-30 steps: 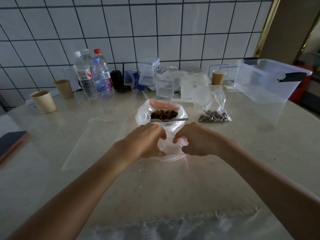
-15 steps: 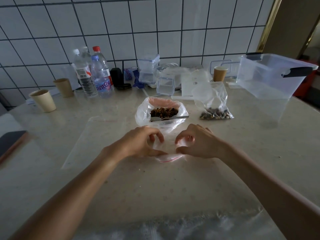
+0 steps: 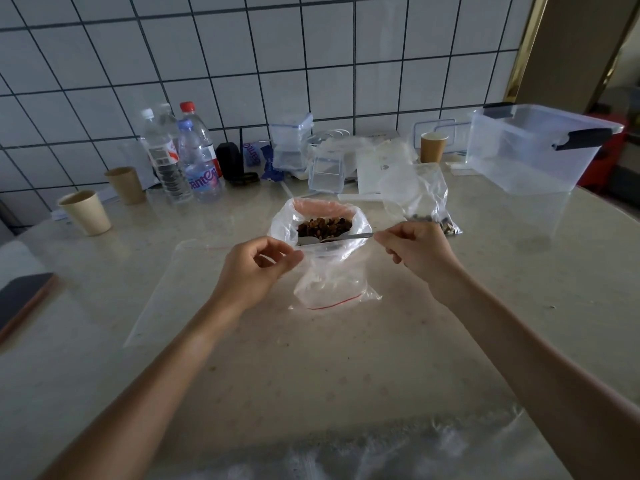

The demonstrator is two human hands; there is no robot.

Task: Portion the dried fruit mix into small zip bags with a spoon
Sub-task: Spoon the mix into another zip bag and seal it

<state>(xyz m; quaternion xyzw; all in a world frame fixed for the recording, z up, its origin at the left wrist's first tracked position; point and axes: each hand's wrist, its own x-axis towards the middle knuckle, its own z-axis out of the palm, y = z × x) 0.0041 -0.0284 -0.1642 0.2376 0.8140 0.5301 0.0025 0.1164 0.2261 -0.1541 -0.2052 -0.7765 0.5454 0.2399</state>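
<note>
Inspector: Your right hand [image 3: 417,249] pinched the spoon [image 3: 334,238] handle; its bowl lay across the open fruit bag [image 3: 322,226].

Operator: And the left hand [image 3: 258,263]?

Inspector: Pinching the clear, red-striped small zip bag [image 3: 330,289], empty on the table [image 3: 346,358].

1. The big bag [image 3: 282,226] of dried fruit [image 3: 325,226] stands open at the centre of the frame, its clear rim rolled down around the dark brown mix.
2. The metal spoon [image 3: 332,238] lies across the bag's near rim, bowl to the left.
3. The small zip bag [image 3: 329,287] lies just below, clear, with a red strip at its near edge.
</note>
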